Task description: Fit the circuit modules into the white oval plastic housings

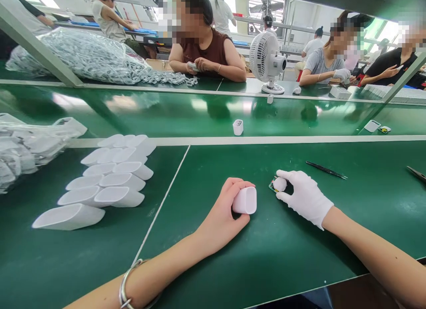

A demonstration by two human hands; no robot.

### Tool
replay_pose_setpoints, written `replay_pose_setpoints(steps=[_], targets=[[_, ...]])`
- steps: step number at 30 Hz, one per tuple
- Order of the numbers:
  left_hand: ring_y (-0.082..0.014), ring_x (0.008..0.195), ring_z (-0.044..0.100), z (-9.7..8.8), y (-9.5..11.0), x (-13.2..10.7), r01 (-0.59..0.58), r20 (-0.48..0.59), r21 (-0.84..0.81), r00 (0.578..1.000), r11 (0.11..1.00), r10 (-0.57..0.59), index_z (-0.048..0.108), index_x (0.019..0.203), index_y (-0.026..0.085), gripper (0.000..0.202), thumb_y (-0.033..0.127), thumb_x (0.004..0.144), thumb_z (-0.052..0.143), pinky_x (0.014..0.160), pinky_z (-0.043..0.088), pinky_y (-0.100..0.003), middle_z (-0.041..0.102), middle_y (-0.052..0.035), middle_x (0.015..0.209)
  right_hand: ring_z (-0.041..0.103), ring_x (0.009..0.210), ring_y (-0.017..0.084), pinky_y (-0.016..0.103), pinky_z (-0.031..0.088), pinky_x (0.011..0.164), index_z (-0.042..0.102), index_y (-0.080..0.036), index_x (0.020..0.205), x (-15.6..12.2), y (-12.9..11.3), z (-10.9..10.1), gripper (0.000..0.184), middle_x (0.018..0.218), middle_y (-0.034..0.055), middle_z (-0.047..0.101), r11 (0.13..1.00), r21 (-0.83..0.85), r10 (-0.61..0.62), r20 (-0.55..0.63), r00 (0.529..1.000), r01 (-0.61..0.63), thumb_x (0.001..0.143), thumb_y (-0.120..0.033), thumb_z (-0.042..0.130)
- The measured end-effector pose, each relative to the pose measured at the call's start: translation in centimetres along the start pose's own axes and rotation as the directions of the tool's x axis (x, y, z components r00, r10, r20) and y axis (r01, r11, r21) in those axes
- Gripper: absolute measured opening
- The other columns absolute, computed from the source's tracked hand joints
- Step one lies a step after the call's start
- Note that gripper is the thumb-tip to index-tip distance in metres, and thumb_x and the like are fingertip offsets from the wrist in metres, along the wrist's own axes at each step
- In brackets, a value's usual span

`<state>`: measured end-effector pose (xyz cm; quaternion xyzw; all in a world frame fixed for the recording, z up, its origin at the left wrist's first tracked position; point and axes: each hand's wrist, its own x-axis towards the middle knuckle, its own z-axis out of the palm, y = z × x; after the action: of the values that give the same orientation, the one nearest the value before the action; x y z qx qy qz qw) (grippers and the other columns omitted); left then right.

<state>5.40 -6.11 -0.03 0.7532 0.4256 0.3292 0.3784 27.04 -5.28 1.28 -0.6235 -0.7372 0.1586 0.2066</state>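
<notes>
The person's bare left hand [223, 211] is wrapped round a small white plastic housing [245, 200], holding it on the near green bench [259, 255]. Just to its right, the gloved right hand [304, 196] pinches a small circuit board [275, 184] against the bench. Rows of white housings [103, 182] lie to the left, black tweezers [326, 170] to the far right.

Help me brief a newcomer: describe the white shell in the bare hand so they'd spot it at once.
Start at the near green table, right of its white dividing line. The left hand, bare, with a bracelet on the wrist, grips a small white housing lying on its side. Unlike the rows of white shells lying loose further left, it alone is held.
</notes>
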Motion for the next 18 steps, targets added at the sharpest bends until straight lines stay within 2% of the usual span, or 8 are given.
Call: replay_pose_setpoints(steps=[3, 6, 8, 10, 13, 15, 18], targets=[[-0.0195, 0.100, 0.048, 0.0, -0.1, 0.1, 0.010, 0.007, -0.030, 1.000, 0.999, -0.010, 0.048, 0.109, 0.027, 0.046, 0.005, 0.070, 0.048, 0.083, 0.045, -0.033, 0.043, -0.0036, 0.109, 0.064, 0.087, 0.019, 0.037, 0.050, 0.082, 0.056, -0.022, 0.103, 0.0, 0.1, 0.3, 0.036, 0.086, 0.0005, 0.066, 0.968, 0.246, -0.037, -0.058, 0.998, 0.050, 0.068, -0.012, 0.060], [-0.0192, 0.100, 0.049, 0.0, 0.0, 0.2, 0.014, -0.009, -0.043, 1.000, 0.999, -0.014, 0.049, 0.109, 0.027, 0.044, 0.006, 0.070, 0.050, 0.083, 0.045, -0.033, 0.043, -0.0030, 0.109, 0.066, 0.083, 0.016, 0.035, 0.053, 0.082, 0.053, -0.019, 0.105, -0.6, -0.7, 0.6, 0.039, 0.086, 0.0016, 0.067, 0.852, 0.499, -0.106, -0.130, 0.986, 0.158, 0.068, -0.009, 0.059], [-0.0187, 0.100, 0.049, 0.0, -0.1, 0.2, 0.010, -0.022, -0.049, 1.000, 0.999, -0.011, 0.049, 0.108, 0.027, 0.044, 0.005, 0.070, 0.050, 0.083, 0.045, -0.033, 0.044, -0.0024, 0.109, 0.065, 0.081, 0.015, 0.034, 0.055, 0.079, 0.052, -0.019, 0.107, -1.2, -1.6, 0.7, 0.041, 0.092, 0.0035, 0.065, 0.769, 0.587, -0.169, -0.196, 0.966, 0.253, 0.068, -0.009, 0.062], [-0.0179, 0.098, 0.050, 0.0, -0.1, 0.3, -0.001, -0.024, -0.055, 1.000, 0.998, 0.000, 0.050, 0.107, 0.028, 0.044, 0.005, 0.070, 0.051, 0.084, 0.046, -0.033, 0.044, -0.0017, 0.108, 0.063, 0.083, 0.014, 0.032, 0.056, 0.074, 0.053, -0.021, 0.109, -1.9, -2.6, 0.6, 0.042, 0.099, 0.0049, 0.061, 0.710, 0.598, -0.254, -0.273, 0.928, 0.371, 0.070, -0.008, 0.062], [-0.0175, 0.098, 0.051, 0.1, -0.2, 0.3, -0.025, -0.026, -0.057, 0.999, 0.998, 0.024, 0.052, 0.107, 0.028, 0.044, 0.005, 0.070, 0.052, 0.085, 0.046, -0.033, 0.045, -0.0016, 0.107, 0.060, 0.087, 0.014, 0.029, 0.056, 0.070, 0.056, -0.026, 0.111, -2.6, -3.5, 0.5, 0.042, 0.101, 0.0046, 0.055, 0.679, 0.525, -0.396, -0.327, 0.858, 0.513, 0.074, -0.006, 0.059], [-0.0177, 0.098, 0.051, 0.1, -0.2, 0.3, -0.050, -0.035, -0.046, 0.998, 0.998, 0.048, 0.053, 0.107, 0.027, 0.042, 0.005, 0.071, 0.053, 0.086, 0.046, -0.033, 0.045, -0.0019, 0.107, 0.059, 0.085, 0.013, 0.029, 0.056, 0.071, 0.055, -0.028, 0.115, -2.7, -3.5, 0.6, 0.047, 0.099, 0.0037, 0.054, 0.694, 0.463, -0.452, -0.316, 0.834, 0.551, 0.075, -0.004, 0.058], [-0.0178, 0.098, 0.051, 0.1, -0.1, 0.2, -0.082, -0.044, -0.018, 0.996, 0.996, 0.081, 0.055, 0.107, 0.027, 0.042, 0.004, 0.072, 0.053, 0.087, 0.045, -0.034, 0.045, -0.0021, 0.105, 0.058, 0.078, 0.011, 0.029, 0.055, 0.072, 0.050, -0.028, 0.121, -2.5, -3.1, 0.8, 0.055, 0.098, 0.0030, 0.055, 0.725, 0.394, -0.467, -0.322, 0.824, 0.565, 0.073, -0.002, 0.058]])
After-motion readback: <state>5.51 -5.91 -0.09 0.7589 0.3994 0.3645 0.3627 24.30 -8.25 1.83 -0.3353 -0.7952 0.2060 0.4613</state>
